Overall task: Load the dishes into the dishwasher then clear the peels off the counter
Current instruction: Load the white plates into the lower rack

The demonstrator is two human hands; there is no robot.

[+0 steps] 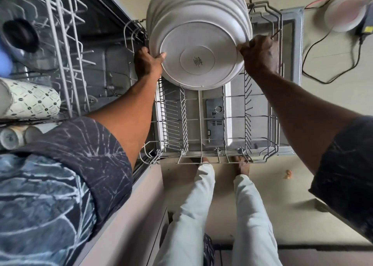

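Several white plates (198, 23) stand on edge in a row at the far end of the pulled-out lower dishwasher rack (201, 128). The nearest plate (197, 66) shows its underside with a small maker's mark. My left hand (148, 63) grips its left rim, thumb over the edge. My right hand (259, 54) grips its right rim, fingers curled behind it. The near half of the rack holds only bare tines.
The upper rack (60, 44) on the left carries a patterned mug (30, 102), two small cups (18, 137) and a dark-lidded container (21, 35). Cables (343, 64), a round white object (346, 11) and a peel scrap (288, 174) lie on the floor. My legs stand under the rack's front.
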